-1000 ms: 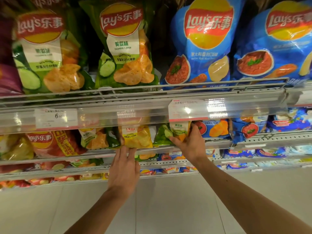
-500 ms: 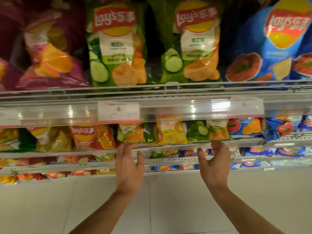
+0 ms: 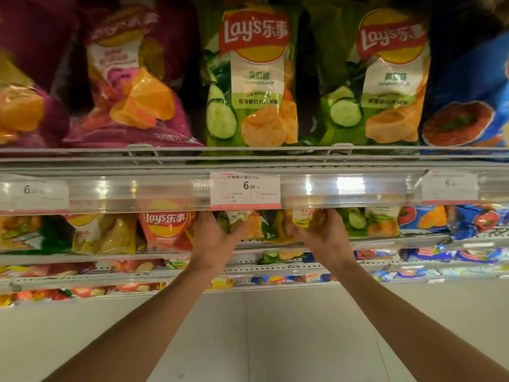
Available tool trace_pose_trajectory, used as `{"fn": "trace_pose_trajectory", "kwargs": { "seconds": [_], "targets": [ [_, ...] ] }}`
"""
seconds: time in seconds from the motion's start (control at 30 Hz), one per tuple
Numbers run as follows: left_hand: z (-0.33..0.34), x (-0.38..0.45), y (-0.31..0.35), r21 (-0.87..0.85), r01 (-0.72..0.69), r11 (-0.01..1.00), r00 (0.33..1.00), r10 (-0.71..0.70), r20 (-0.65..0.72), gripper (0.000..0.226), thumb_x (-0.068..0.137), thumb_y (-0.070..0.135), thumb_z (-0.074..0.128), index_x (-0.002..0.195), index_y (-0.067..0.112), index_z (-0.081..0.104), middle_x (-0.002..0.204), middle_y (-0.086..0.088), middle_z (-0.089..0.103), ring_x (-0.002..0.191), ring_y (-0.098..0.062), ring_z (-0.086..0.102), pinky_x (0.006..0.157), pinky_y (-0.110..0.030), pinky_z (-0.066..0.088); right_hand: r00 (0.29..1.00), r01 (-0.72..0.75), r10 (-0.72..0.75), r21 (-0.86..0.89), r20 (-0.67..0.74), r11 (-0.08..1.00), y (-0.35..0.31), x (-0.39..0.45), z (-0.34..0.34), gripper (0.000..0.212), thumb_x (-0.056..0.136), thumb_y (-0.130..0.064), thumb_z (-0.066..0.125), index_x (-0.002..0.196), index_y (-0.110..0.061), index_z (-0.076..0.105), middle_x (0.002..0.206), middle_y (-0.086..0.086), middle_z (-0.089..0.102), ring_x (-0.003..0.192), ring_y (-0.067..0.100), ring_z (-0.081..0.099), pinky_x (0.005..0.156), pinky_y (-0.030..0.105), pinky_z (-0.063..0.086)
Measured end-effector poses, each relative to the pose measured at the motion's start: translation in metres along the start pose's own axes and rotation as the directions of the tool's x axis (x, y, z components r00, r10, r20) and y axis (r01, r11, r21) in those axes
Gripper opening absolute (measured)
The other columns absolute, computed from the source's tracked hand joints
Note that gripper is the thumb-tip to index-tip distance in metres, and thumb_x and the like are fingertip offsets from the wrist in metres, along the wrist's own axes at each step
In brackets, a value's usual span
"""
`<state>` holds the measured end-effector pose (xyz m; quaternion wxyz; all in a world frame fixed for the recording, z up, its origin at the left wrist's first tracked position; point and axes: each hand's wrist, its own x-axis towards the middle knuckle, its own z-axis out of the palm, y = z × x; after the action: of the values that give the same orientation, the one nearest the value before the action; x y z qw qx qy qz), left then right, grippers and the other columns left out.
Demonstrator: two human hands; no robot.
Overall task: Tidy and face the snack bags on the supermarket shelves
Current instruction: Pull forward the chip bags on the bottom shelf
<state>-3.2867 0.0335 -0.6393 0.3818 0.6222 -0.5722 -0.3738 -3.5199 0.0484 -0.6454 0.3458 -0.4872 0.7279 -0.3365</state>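
Both my hands reach into the second shelf, under the clear price rail. My left hand [image 3: 217, 238] closes around the left side of a small green cucumber bag [image 3: 252, 224]. My right hand [image 3: 321, 232] grips a small yellow bag [image 3: 301, 220] beside it; its fingers cover the bag's right side. Another small green bag [image 3: 369, 221] stands just right of that hand, and a red bag [image 3: 165, 227] just left of my left hand. On the top shelf two large green cucumber bags [image 3: 253, 78] [image 3: 385, 78] stand upright, facing out.
Purple bags [image 3: 132, 86] stand at top left, a blue bag [image 3: 468, 106] at top right. A price rail [image 3: 110, 191] with a 6.50 tag [image 3: 245, 190] juts out above my hands. Lower shelves [image 3: 275, 268] hold more bags. Pale floor tiles [image 3: 261, 340] lie below.
The view has shifted left along the shelf. Both hands moved up from the shelf edge into the second shelf and closed on the small green and yellow bags.
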Motion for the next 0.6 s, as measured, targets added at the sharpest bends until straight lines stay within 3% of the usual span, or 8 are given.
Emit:
{"fn": "trace_pose_trajectory", "kwargs": {
  "seconds": [0.13, 0.27, 0.37, 0.47, 0.6],
  "targets": [
    [0.002, 0.02, -0.004, -0.047, 0.087, 0.995, 0.993, -0.083, 0.082, 0.061, 0.076, 0.03, 0.085, 0.127, 0.035, 0.051, 0.13, 0.012, 0.06, 0.123, -0.007, 0.05, 0.104, -0.025, 0.035, 0.997, 0.015, -0.015, 0.0, 0.077, 1.0, 0.003, 0.026, 0.004, 0.048, 0.066, -0.036, 0.094, 0.104, -0.031, 0.065, 0.1, -0.01, 0.074, 0.098, 0.01, 0.07, 0.082, 0.025, 0.057],
    [0.007, 0.031, -0.012, -0.028, 0.154, 0.988, 0.984, -0.151, 0.09, 0.056, 0.074, 0.032, 0.086, 0.118, 0.042, 0.052, 0.108, 0.032, 0.054, 0.112, 0.003, 0.043, 0.09, -0.004, 0.029, 0.995, -0.016, 0.015, 0.01, 0.1, 1.0, 0.011, 0.041, 0.009, 0.056, 0.061, -0.044, 0.094, 0.106, -0.033, 0.063, 0.098, -0.014, 0.072, 0.095, 0.002, 0.066, 0.074, 0.014, 0.049],
    [0.012, 0.036, -0.017, 0.0, 0.159, 0.987, 0.986, -0.159, 0.046, 0.061, 0.072, 0.037, 0.086, 0.122, 0.039, 0.052, 0.107, 0.028, 0.049, 0.112, 0.0, 0.04, 0.095, -0.015, 0.028, 0.995, -0.043, 0.044, -0.004, 0.089, 0.999, 0.015, 0.046, 0.012, 0.071, 0.058, -0.051, 0.094, 0.117, -0.028, 0.059, 0.101, -0.015, 0.068, 0.093, 0.0, 0.062, 0.069, 0.009, 0.042],
    [0.013, 0.038, -0.019, 0.019, 0.175, 0.984, 0.984, -0.175, 0.044, 0.072, 0.067, 0.044, 0.088, 0.129, 0.03, 0.055, 0.121, 0.018, 0.056, 0.116, -0.003, 0.045, 0.099, -0.024, 0.032, 0.997, -0.079, 0.078, 0.017, 0.028, 0.997, 0.018, 0.048, 0.013, 0.082, 0.056, -0.051, 0.095, 0.122, -0.024, 0.054, 0.1, -0.014, 0.065, 0.095, 0.009, 0.062, 0.075, 0.017, 0.045],
    [0.011, 0.04, -0.02, 0.023, 0.215, 0.976, 0.973, -0.216, 0.074, 0.057, 0.062, 0.046, 0.09, 0.109, 0.042, 0.059, 0.096, 0.026, 0.059, 0.1, -0.004, 0.055, 0.081, -0.014, 0.041, 0.996, -0.089, 0.09, 0.028, -0.029, 0.996, 0.019, 0.046, 0.012, 0.086, 0.056, -0.049, 0.095, 0.125, -0.02, 0.052, 0.102, -0.009, 0.065, 0.097, 0.015, 0.063, 0.082, 0.026, 0.049]
  ]
}}
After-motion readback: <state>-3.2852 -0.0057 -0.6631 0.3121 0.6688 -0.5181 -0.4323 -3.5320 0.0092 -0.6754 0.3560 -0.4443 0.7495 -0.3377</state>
